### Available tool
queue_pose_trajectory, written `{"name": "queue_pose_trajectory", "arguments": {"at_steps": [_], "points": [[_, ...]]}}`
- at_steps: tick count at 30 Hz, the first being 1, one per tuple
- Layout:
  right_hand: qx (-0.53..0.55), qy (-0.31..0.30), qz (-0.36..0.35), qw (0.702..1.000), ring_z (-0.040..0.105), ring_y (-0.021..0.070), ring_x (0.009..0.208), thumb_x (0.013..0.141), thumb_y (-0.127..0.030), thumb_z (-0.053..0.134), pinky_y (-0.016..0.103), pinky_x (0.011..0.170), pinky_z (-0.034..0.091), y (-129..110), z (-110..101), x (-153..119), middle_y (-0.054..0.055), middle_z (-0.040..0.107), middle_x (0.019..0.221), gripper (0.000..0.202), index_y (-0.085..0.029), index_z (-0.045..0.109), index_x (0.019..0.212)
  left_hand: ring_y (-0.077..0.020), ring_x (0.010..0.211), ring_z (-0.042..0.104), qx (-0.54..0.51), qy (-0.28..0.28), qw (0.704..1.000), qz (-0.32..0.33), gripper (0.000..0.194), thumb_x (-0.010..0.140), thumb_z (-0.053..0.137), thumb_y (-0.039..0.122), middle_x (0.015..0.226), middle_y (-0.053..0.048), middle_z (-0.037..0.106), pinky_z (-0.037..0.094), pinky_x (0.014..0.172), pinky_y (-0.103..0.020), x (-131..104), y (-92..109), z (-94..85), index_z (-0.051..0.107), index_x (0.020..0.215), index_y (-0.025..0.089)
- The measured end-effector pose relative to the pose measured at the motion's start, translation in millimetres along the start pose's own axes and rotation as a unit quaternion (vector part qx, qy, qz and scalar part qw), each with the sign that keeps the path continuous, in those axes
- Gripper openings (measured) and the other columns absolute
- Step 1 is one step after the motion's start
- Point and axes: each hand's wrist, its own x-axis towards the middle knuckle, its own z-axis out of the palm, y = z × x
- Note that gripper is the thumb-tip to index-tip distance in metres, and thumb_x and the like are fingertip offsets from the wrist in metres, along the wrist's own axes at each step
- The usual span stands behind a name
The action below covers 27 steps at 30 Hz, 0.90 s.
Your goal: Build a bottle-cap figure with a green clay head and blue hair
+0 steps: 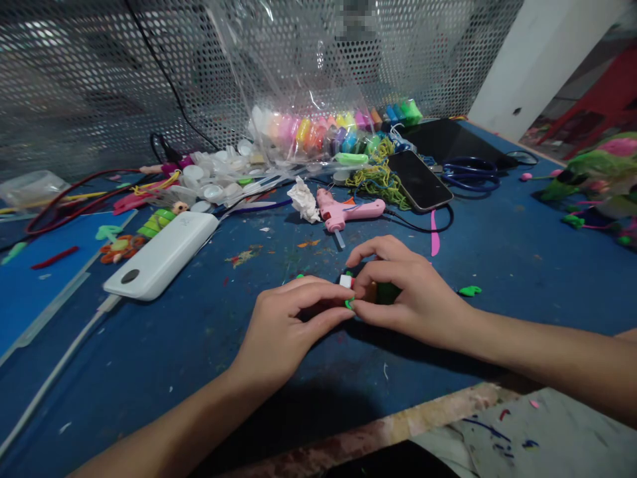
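Near the middle of the blue table, my left hand and my right hand meet fingertip to fingertip. Between them is a small green piece, pinched by the fingers of both hands. A small white block with a bit of red beside it shows just above the fingertips; whether it is held I cannot tell. Something dark green lies partly hidden within the curve of my right hand. Another green bit peeks out behind my left fingers.
A pink glue gun, crumpled white paper and a black phone lie beyond my hands. To the left is a white power bank with a cable. A green scrap and pink plastic knife are at right.
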Motion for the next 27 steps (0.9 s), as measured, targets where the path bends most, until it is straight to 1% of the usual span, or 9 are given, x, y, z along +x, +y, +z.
{"name": "queue_pose_trajectory", "arguments": {"at_steps": [4, 8, 11, 15, 18, 20, 22, 24, 27], "points": [[-0.034, -0.016, -0.033, 0.999, 0.053, 0.0186, 0.099, 0.077, -0.017, 0.070, 0.032, 0.088, 0.040, 5.2, -7.8, 0.9, 0.006, 0.059, 0.103, 0.009, -0.017, 0.062, 0.074, -0.0109, 0.078, 0.066, 0.011, -0.015, 1.000, -0.014, 0.022, 0.079, 0.067, 0.012, 0.087, 0.004, 0.073, 0.051, 0.071, -0.020, 0.2, -1.4, -0.4, 0.074, 0.092, 0.029], [-0.055, -0.042, -0.053, 0.996, 0.054, 0.0176, 0.099, 0.081, -0.021, 0.068, 0.029, 0.087, 0.041, 9.5, -18.7, 0.1, 0.007, 0.060, 0.104, 0.007, -0.017, 0.063, 0.082, -0.0093, 0.079, 0.065, 0.030, -0.027, 0.999, -0.010, 0.019, 0.083, 0.063, 0.013, 0.086, 0.005, 0.071, 0.048, 0.074, -0.019, -0.1, -4.5, -2.6, 0.073, 0.091, 0.027], [-0.062, -0.044, -0.036, 0.996, 0.056, 0.0174, 0.096, 0.084, -0.025, 0.065, 0.028, 0.084, 0.043, 11.0, -23.6, 1.2, 0.008, 0.061, 0.103, 0.010, -0.016, 0.062, 0.084, -0.0084, 0.078, 0.063, 0.050, -0.023, 0.998, 0.002, 0.012, 0.083, 0.063, 0.014, 0.084, 0.005, 0.069, 0.046, 0.073, -0.018, 0.3, -5.7, -3.8, 0.070, 0.087, 0.023], [-0.069, -0.084, 0.004, 0.994, 0.057, 0.0193, 0.090, 0.085, -0.033, 0.063, 0.031, 0.079, 0.045, 9.8, -22.1, 2.8, 0.007, 0.063, 0.096, 0.020, -0.015, 0.060, 0.092, -0.0087, 0.071, 0.062, 0.087, -0.018, 0.996, 0.012, 0.003, 0.081, 0.067, 0.018, 0.078, 0.005, 0.068, 0.045, 0.066, -0.018, 0.1, -5.2, -2.9, 0.067, 0.083, 0.020], [-0.038, -0.077, 0.052, 0.995, 0.058, 0.0173, 0.083, 0.089, -0.035, 0.056, 0.030, 0.073, 0.047, 8.6, -19.6, 2.7, 0.005, 0.064, 0.095, 0.024, -0.016, 0.056, 0.103, -0.0091, 0.067, 0.061, 0.099, -0.008, 0.995, 0.007, 0.006, 0.079, 0.069, 0.020, 0.076, 0.006, 0.068, 0.045, 0.061, -0.018, -2.3, -4.7, -1.1, 0.066, 0.085, 0.021], [-0.016, -0.073, 0.066, 0.995, 0.059, 0.0167, 0.082, 0.089, -0.030, 0.055, 0.029, 0.072, 0.048, 10.7, -20.1, 3.1, 0.004, 0.064, 0.095, 0.022, -0.017, 0.055, 0.106, -0.0098, 0.068, 0.063, 0.101, -0.004, 0.995, 0.007, 0.008, 0.079, 0.068, 0.019, 0.078, 0.006, 0.070, 0.046, 0.062, -0.019, -4.5, -4.5, -0.3, 0.066, 0.087, 0.022], [-0.003, -0.101, 0.049, 0.994, 0.059, 0.0179, 0.090, 0.082, -0.014, 0.053, 0.031, 0.077, 0.048, 16.2, -23.5, 4.8, 0.005, 0.064, 0.101, 0.027, -0.017, 0.054, 0.109, -0.0106, 0.070, 0.064, 0.105, -0.006, 0.994, 0.012, 0.008, 0.081, 0.066, 0.017, 0.079, 0.005, 0.071, 0.047, 0.066, -0.020, -6.3, -4.1, -0.2, 0.067, 0.086, 0.022], [0.007, -0.147, 0.016, 0.989, 0.055, 0.0196, 0.106, 0.070, 0.000, 0.046, 0.036, 0.091, 0.045, 24.2, -28.9, 7.8, 0.007, 0.060, 0.116, 0.050, -0.017, 0.051, 0.116, -0.0114, 0.072, 0.065, 0.105, -0.011, 0.994, 0.022, 0.007, 0.082, 0.064, 0.017, 0.080, 0.004, 0.071, 0.048, 0.068, -0.021, -7.5, -3.5, -0.7, 0.067, 0.084, 0.022], [0.012, -0.216, -0.024, 0.976, 0.042, 0.0203, 0.125, 0.061, 0.006, 0.041, 0.043, 0.105, 0.034, 35.3, -36.7, 14.5, 0.009, 0.050, 0.132, 0.071, -0.017, 0.044, 0.129, -0.0134, 0.076, 0.067, 0.092, -0.017, 0.995, 0.035, 0.010, 0.085, 0.060, 0.017, 0.083, 0.002, 0.073, 0.050, 0.071, -0.023, -8.1, -2.6, -1.2, 0.068, 0.085, 0.022]]}}
